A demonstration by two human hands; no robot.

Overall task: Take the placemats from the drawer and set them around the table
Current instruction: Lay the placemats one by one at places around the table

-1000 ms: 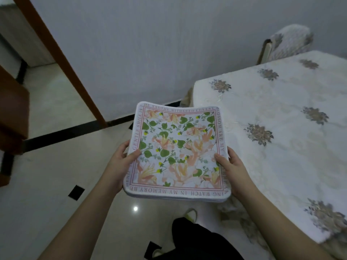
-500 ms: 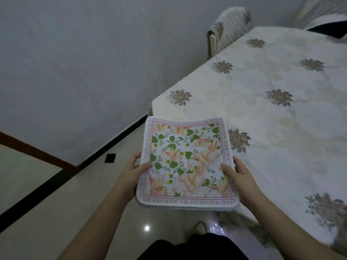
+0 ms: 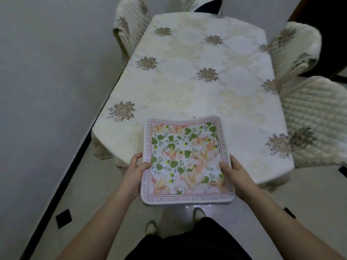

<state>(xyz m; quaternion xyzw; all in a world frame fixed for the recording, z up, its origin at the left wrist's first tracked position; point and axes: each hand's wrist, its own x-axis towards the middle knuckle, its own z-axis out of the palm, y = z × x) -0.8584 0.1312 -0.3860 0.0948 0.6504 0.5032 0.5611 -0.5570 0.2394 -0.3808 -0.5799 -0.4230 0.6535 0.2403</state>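
Note:
I hold a stack of square placemats (image 3: 185,160) printed with orange flowers, green leaves and a lettered border. My left hand (image 3: 136,170) grips its left edge, thumb on top. My right hand (image 3: 235,172) grips its right edge the same way. The stack hovers level over the near end of the table (image 3: 197,94), which wears a cream cloth with brown flower motifs. How many mats are in the stack I cannot tell.
Quilted cream chairs stand at the table: one at the far left (image 3: 131,25), two along the right (image 3: 296,47) (image 3: 315,121). A grey wall (image 3: 47,72) runs close along the left. Pale tiled floor (image 3: 78,194) with black insets lies below.
The view has swung right, from the doorway and wall round to the table's end. The placemat stack, held the same way, now hangs over the table's near edge.

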